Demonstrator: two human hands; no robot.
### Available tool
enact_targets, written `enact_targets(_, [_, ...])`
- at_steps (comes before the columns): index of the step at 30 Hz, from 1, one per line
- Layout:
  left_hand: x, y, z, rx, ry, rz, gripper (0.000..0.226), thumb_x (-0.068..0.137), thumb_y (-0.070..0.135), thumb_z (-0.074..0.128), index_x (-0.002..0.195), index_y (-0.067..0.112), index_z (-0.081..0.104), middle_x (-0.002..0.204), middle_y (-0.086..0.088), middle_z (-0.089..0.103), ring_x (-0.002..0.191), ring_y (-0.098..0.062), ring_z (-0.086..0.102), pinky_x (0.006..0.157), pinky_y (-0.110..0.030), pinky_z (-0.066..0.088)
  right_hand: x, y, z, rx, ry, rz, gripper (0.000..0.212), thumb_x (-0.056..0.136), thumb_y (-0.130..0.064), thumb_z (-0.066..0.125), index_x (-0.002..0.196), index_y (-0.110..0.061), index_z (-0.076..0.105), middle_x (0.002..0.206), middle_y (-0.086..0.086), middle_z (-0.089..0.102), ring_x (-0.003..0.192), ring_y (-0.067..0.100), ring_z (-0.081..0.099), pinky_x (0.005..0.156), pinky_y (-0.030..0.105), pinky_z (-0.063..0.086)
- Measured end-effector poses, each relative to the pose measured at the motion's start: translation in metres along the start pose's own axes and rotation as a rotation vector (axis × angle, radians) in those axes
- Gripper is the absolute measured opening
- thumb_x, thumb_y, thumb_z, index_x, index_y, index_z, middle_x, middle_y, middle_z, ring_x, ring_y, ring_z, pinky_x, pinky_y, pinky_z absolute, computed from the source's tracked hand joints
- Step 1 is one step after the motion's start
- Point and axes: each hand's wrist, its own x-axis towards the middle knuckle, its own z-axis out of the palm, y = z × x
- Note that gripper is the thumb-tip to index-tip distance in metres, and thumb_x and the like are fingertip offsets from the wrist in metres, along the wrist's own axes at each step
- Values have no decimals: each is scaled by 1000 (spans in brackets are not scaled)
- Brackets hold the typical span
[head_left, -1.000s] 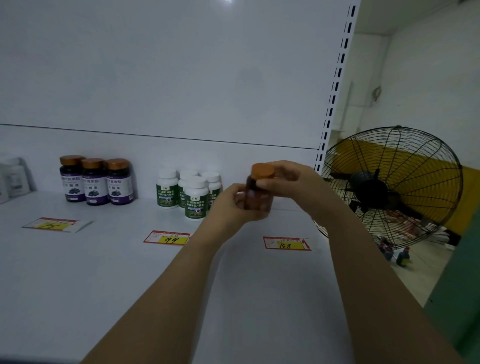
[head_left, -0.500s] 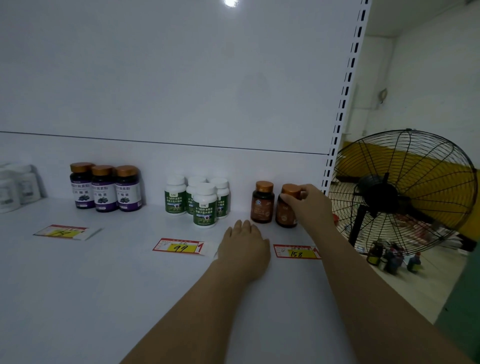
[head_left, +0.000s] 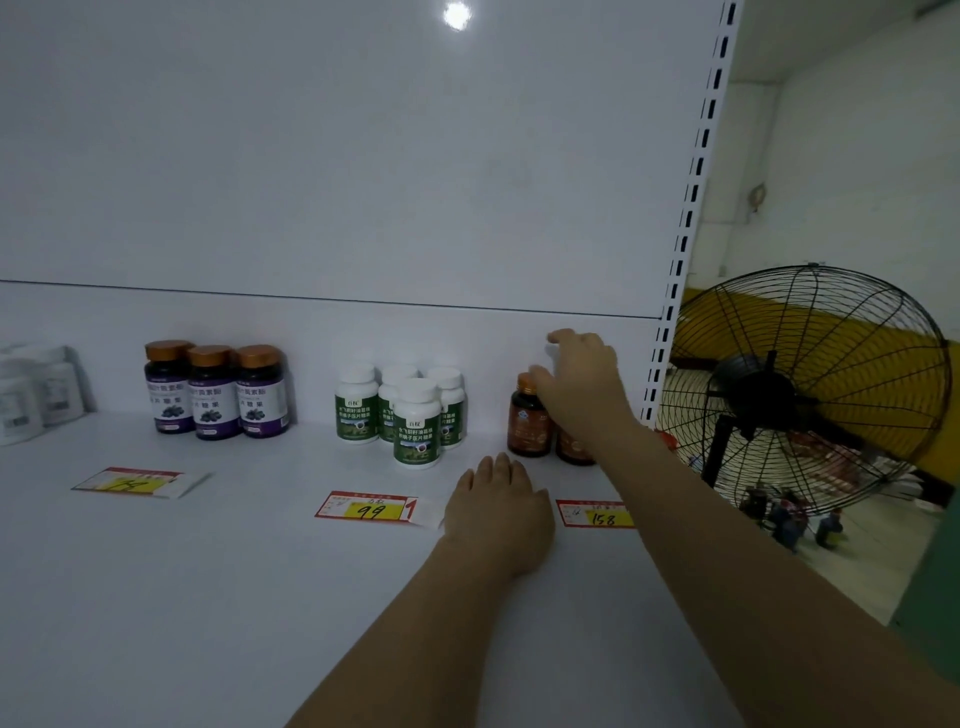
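Covering one brown bottle (head_left: 574, 448), the right hand (head_left: 582, 387) spreads loosely; left hand (head_left: 498, 512) lies flat near white bottles (head_left: 418, 428).

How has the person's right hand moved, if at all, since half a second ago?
Yes. Against the 158 price tag, the right hand has risen: it released the right brown bottle and now hovers open over it.

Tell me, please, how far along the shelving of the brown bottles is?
Done: two brown bottles stand upright, side by side, behind the 158 tag. In hand: the right hand hangs open over the right bottle, hiding its cap; the left hand lies flat on the shelf. Left: probably just drawing both hands back, as no further bottle is held.
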Motion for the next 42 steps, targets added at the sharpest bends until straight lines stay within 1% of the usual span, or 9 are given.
enact_targets(4, [0, 0, 1, -13, 14, 5, 58, 102, 37, 15, 150, 5, 4, 159, -10, 2, 147, -23, 1, 118, -37, 2, 15, -19, 14, -246, -269, 1, 37, 99, -28, 43, 126, -3, 45, 127, 17, 44, 118, 30, 41, 94, 34, 36])
enact_targets(12, [1, -2, 0, -13, 12, 13, 58, 102, 36, 14, 150, 5, 3, 159, -10, 0, 147, -24, -1, 118, -38, 1, 25, -25, 28, -474, -351, 11, 27, 94, -11, 44, 120, -7, 49, 125, 16, 45, 114, 28, 44, 98, 33, 34])
enact_targets(17, [0, -1, -2, -113, 76, -20, 56, 101, 36, 27, 146, 2, 24, 154, -14, 23, 142, -26, 21, 115, -36, 16, 28, -21, 8, -170, -282, 1, 26, 93, -14, 51, 115, -5, 63, 118, 16, 60, 112, 28, 51, 94, 31, 40])
enact_targets(20, [4, -1, -13, -528, 181, -118, 48, 92, 35, 54, 130, 8, 44, 132, -10, 51, 119, -23, 49, 98, -33, 40, 22, -21, -17, 29, -160, 26, 30, 90, -22, 60, 117, -10, 64, 115, 9, 61, 108, 21, 55, 86, 25, 44])
enact_targets(23, [5, -2, -22, -950, 268, -159, 60, 78, 31, 74, 125, 12, 43, 117, -2, 56, 99, -18, 53, 82, -31, 46, 12, -20, -40, 182, -128, 91, 33, 85, -30, 68, 113, -14, 65, 104, 1, 59, 96, 13, 53, 78, 20, 40])
enact_targets(28, [8, -1, -31, -769, 287, -67, 48, 78, 31, 74, 119, 14, 57, 111, -4, 65, 89, -11, 53, 76, -20, 39, -10, -17, -53, 363, -98, 149, 25, 82, -36, 71, 95, -15, 71, 89, -6, 64, 84, 7, 56, 67, 16, 44])
enact_targets(31, [5, 0, -34, -750, 234, 29, 44, 77, 34, 75, 115, 16, 63, 106, -3, 69, 88, -10, 57, 68, -15, 42, -23, -12, -47, 490, -67, 168, 25, 88, -37, 63, 93, -15, 72, 92, -4, 67, 90, 11, 59, 72, 17, 46])
enact_targets(38, [-1, -8, -34, -952, 141, 86, 42, 70, 28, 81, 109, 19, 69, 99, 2, 72, 96, -14, 65, 86, -23, 46, -30, 10, -44, 1045, -233, 366, 21, 93, -25, 56, 104, -18, 72, 113, 8, 66, 104, 27, 63, 79, 39, 56])
enact_targets(42, [-2, -12, -32, -1003, 109, 146, 40, 67, 28, 83, 105, 24, 72, 93, 5, 74, 96, -11, 67, 97, -33, 48, -31, 17, -47, 1176, -288, 400, 30, 87, -27, 65, 111, -9, 68, 111, 12, 67, 100, 27, 65, 75, 36, 56])
